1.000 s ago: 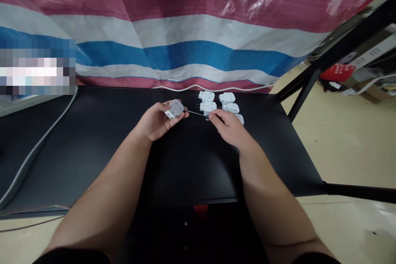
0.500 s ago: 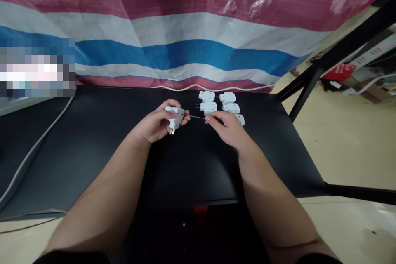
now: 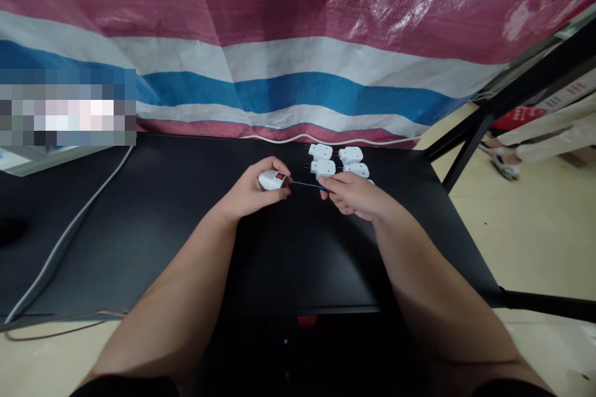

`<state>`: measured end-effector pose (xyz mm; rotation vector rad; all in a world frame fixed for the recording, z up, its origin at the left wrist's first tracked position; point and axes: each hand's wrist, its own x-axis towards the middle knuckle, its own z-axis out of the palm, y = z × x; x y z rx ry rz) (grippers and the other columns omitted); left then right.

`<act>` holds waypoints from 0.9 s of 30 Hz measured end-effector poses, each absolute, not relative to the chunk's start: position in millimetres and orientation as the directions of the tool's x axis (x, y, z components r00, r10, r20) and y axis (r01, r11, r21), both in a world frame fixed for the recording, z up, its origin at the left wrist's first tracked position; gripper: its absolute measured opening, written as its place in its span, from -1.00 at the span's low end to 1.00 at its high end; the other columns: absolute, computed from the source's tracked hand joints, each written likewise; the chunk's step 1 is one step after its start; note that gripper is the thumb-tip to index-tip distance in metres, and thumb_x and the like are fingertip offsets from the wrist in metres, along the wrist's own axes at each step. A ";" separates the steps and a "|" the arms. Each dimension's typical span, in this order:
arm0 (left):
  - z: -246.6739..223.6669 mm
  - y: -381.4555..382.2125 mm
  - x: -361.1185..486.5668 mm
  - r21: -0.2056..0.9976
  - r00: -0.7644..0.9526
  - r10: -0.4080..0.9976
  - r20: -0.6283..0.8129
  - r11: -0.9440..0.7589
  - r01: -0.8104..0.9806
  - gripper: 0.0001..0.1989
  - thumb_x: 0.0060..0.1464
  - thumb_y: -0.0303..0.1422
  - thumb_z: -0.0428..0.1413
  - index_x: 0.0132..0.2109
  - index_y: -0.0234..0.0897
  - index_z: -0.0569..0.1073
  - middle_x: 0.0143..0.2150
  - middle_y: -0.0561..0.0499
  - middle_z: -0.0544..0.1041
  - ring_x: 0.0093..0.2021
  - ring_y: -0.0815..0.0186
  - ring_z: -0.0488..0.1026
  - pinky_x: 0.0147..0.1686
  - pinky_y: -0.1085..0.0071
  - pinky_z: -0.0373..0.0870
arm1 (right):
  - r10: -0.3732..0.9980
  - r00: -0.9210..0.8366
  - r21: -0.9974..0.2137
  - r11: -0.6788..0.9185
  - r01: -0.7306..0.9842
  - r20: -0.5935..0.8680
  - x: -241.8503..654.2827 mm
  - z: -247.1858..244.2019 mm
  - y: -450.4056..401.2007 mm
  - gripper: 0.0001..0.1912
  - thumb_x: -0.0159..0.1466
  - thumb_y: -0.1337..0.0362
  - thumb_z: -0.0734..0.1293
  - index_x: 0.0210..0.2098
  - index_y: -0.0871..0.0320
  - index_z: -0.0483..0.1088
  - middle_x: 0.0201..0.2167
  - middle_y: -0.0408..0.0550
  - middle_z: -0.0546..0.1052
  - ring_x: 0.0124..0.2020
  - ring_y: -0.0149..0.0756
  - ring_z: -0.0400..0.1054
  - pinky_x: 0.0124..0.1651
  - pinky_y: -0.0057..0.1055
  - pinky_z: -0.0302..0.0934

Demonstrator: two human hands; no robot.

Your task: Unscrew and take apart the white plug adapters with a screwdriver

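Observation:
A white plug adapter (image 3: 271, 180) with a red switch facing up is held in my left hand (image 3: 251, 191), fingers wrapped round its sides. My right hand (image 3: 356, 194) is closed on the blue handle of a screwdriver (image 3: 305, 184). The thin metal shaft points left and its tip meets the adapter's right end, partly hidden by my left fingers. Several white plug adapters (image 3: 321, 151) lie in two columns on the black table just behind my right hand, which partly covers the nearest ones.
A striped plastic sheet (image 3: 288, 93) hangs behind the black table (image 3: 177, 198). White cables run along the back edge and left side. A black metal frame (image 3: 465, 142) stands at right, with a person's legs (image 3: 549, 136) beyond. A blurred-out patch covers the upper left.
The adapter in my left hand has been turned, so its red switch now shows and its prongs no longer do. The screwdriver's blue handle has come into view. A person's legs have appeared at right.

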<state>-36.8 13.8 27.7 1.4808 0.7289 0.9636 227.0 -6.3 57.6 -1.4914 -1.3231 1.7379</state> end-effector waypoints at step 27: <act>34.7 8.4 -23.8 0.973 0.447 0.893 -0.048 0.143 -0.183 -0.78 0.06 -0.34 0.44 -0.22 -0.30 0.58 -0.48 0.01 0.62 -0.50 0.32 0.60 -0.48 0.50 0.51 | 0.954 -0.177 -0.764 0.299 0.572 0.241 226.6 47.2 -30.7 -0.74 0.45 0.00 0.40 -0.18 0.05 0.54 -0.44 -0.12 0.54 -0.43 -0.27 0.38 -0.27 -0.29 0.26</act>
